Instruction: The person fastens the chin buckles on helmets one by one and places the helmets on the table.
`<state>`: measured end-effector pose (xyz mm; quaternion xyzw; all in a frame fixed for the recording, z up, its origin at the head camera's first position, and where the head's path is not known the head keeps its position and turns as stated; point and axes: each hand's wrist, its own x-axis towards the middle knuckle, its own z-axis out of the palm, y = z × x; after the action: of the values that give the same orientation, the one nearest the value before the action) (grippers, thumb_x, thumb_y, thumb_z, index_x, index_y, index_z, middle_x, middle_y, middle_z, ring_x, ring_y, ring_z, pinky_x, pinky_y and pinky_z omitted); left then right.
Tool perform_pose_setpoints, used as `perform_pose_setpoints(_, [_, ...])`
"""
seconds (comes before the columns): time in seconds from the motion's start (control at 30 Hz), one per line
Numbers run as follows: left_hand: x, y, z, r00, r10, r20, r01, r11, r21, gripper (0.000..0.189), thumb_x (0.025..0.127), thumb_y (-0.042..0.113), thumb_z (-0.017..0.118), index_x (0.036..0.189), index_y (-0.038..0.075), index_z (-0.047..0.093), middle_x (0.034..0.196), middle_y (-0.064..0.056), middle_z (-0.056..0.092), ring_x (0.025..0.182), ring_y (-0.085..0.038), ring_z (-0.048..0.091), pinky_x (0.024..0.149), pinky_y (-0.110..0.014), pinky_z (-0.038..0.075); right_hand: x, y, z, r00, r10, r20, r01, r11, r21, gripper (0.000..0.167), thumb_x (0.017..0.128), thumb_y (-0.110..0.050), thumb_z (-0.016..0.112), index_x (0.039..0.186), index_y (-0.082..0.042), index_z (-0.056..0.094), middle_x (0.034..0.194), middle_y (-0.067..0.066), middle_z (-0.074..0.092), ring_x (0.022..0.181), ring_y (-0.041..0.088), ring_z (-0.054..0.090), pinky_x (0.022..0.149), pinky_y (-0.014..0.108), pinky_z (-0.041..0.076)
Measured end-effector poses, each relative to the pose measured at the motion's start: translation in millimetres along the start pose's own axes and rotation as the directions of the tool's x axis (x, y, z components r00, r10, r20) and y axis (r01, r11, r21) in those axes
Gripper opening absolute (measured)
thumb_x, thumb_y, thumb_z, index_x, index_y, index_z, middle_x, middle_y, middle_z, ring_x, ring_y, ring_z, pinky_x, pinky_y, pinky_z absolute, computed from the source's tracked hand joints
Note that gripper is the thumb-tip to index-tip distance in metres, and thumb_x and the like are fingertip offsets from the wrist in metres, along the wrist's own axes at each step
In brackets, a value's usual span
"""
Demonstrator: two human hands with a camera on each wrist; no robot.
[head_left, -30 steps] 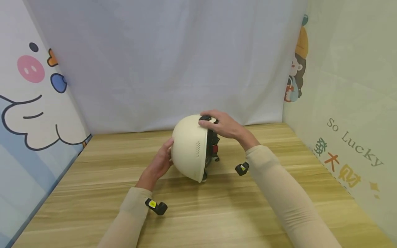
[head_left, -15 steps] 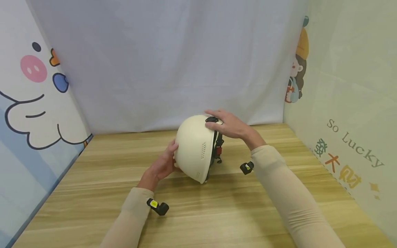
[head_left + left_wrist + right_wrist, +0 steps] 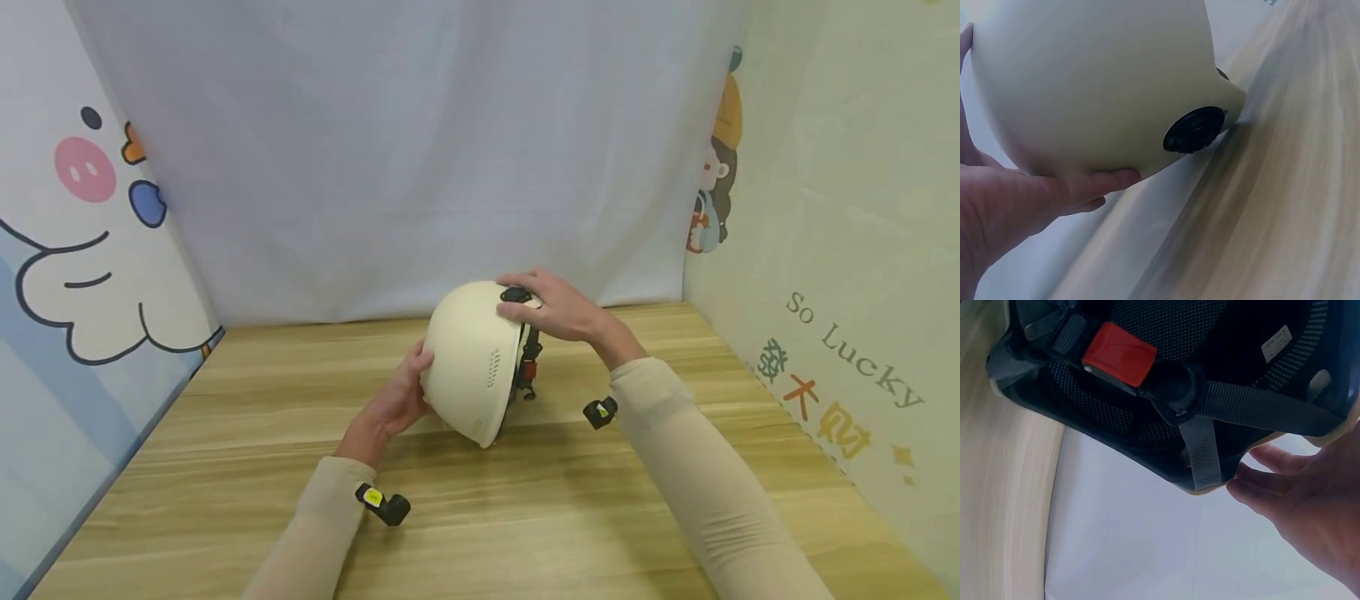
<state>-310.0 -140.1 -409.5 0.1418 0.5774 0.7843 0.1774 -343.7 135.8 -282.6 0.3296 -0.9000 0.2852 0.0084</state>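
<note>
A cream helmet (image 3: 468,358) is tipped over on the wooden table, its opening toward the right. My left hand (image 3: 397,392) holds the dome's left side, the thumb and fingers spread around the shell. At the top of the rim, my right hand (image 3: 558,308) grips the edge beside a black round fitting (image 3: 515,294). Another black round fitting (image 3: 1195,129) shows low on the shell in the left wrist view. Inside, the right wrist view shows a dark lining, grey chin straps (image 3: 1266,406) and a red buckle (image 3: 1120,354). Some right fingertips are hidden behind the rim.
The wood-grain table (image 3: 480,542) ends at a pale curtain (image 3: 420,150) behind the helmet. Printed panels stand at the left (image 3: 67,275) and right (image 3: 847,208). A small black camera sits on each wrist.
Both hands have shifted the helmet slightly to the right and turned it a little, so less of its inside shows in the head view. In the last half second it has barely moved.
</note>
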Motion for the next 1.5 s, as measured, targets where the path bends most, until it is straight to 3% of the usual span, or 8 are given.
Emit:
perform_pose_setpoints(0.2, [-4.8, 8.0, 2.5, 0.998, -0.038, -0.045, 0.041, 0.997, 0.071, 0.072, 0.095, 0.047, 0.043, 0.156, 0.029, 0.010, 0.155, -0.017, 0.018, 0.134, -0.042, 0.031, 0.100, -0.057, 0.037, -2.7, 3.7, 1.9, 1.000, 0.006, -0.006, -0.006, 1.000, 0.013, 0.081, 0.088, -0.069, 0.049, 0.151, -0.021, 0.039, 0.151, 0.013, 0.038, 0.139, 0.033, 0.037, 0.109, 0.060, 0.032])
perform_pose_setpoints(0.37, [-5.8, 9.9, 1.1, 0.998, -0.054, -0.044, 0.058, 0.992, 0.111, 0.070, 0.095, 0.047, 0.043, 0.155, 0.036, 0.010, 0.153, -0.018, 0.023, 0.131, -0.041, 0.035, 0.101, -0.053, 0.036, -5.4, 8.3, 2.6, 1.000, 0.010, -0.007, -0.010, 0.999, 0.036, 0.080, 0.088, -0.066, 0.051, 0.153, -0.022, 0.036, 0.153, 0.012, 0.036, 0.141, 0.033, 0.035, 0.110, 0.061, 0.030])
perform_pose_setpoints(0.5, [-7.0, 10.6, -1.1, 0.999, -0.046, -0.025, 0.049, 0.988, 0.145, 0.073, 0.094, 0.041, 0.046, 0.157, 0.033, 0.008, 0.153, -0.018, 0.025, 0.132, -0.038, 0.035, 0.105, -0.054, 0.033, -7.5, 12.1, 3.4, 1.000, 0.005, -0.013, -0.004, 0.997, 0.072, 0.079, 0.088, -0.062, 0.053, 0.153, -0.019, 0.036, 0.155, 0.012, 0.035, 0.143, 0.033, 0.032, 0.111, 0.061, 0.028])
perform_pose_setpoints(0.63, [-7.8, 10.2, -2.4, 0.999, -0.042, -0.026, 0.045, 0.990, 0.130, 0.075, 0.095, 0.038, 0.047, 0.158, 0.025, 0.008, 0.154, -0.019, 0.025, 0.137, -0.038, 0.030, 0.109, -0.062, 0.027, -8.8, 15.1, 5.5, 1.000, 0.006, -0.027, -0.004, 0.995, 0.096, 0.083, 0.086, -0.064, 0.056, 0.152, -0.018, 0.036, 0.156, 0.010, 0.035, 0.144, 0.032, 0.030, 0.113, 0.059, 0.026])
perform_pose_setpoints(0.83, [-6.5, 9.8, -2.2, 0.996, -0.047, -0.078, 0.052, 0.997, 0.063, 0.074, 0.094, 0.038, 0.051, 0.155, 0.026, 0.010, 0.156, -0.019, 0.018, 0.138, -0.045, 0.027, 0.100, -0.075, 0.029, -7.3, 18.8, 11.1, 0.999, -0.008, -0.032, 0.012, 0.992, 0.124, 0.078, 0.090, -0.062, 0.053, 0.152, -0.017, 0.037, 0.152, 0.008, 0.040, 0.141, 0.028, 0.035, 0.114, 0.054, 0.027])
perform_pose_setpoints(1.03, [-5.5, 11.3, -1.3, 0.996, -0.026, -0.084, 0.032, 0.997, 0.064, 0.079, 0.093, 0.034, 0.054, 0.156, 0.023, 0.006, 0.157, -0.021, 0.016, 0.139, -0.046, 0.028, 0.099, -0.075, 0.031, -7.2, 18.1, 11.9, 1.000, -0.013, -0.026, 0.017, 0.987, 0.159, 0.064, 0.095, -0.054, 0.051, 0.149, -0.019, 0.040, 0.142, 0.006, 0.048, 0.134, 0.025, 0.041, 0.112, 0.052, 0.030])
perform_pose_setpoints(1.37, [-6.4, 14.7, 0.6, 0.997, -0.013, -0.079, 0.022, 0.993, 0.112, 0.085, 0.093, 0.032, 0.056, 0.157, 0.024, 0.000, 0.160, -0.017, 0.012, 0.141, -0.046, 0.026, 0.097, -0.073, 0.035, -17.1, 16.5, 9.3, 0.995, 0.082, 0.055, -0.091, 0.977, 0.193, 0.075, 0.093, -0.059, 0.053, 0.155, -0.027, 0.025, 0.141, 0.006, 0.049, 0.133, 0.028, 0.047, 0.111, 0.057, 0.032])
perform_pose_setpoints(1.5, [-6.6, 14.9, 1.1, 0.996, -0.022, -0.088, 0.032, 0.993, 0.117, 0.083, 0.094, 0.031, 0.055, 0.156, 0.024, 0.001, 0.159, -0.016, 0.013, 0.140, -0.045, 0.027, 0.097, -0.073, 0.035, -17.1, 18.9, 14.4, 0.995, 0.098, 0.033, -0.103, 0.961, 0.257, 0.075, 0.092, -0.060, 0.056, 0.154, -0.030, 0.027, 0.138, 0.006, 0.052, 0.122, 0.026, 0.056, 0.101, 0.053, 0.044])
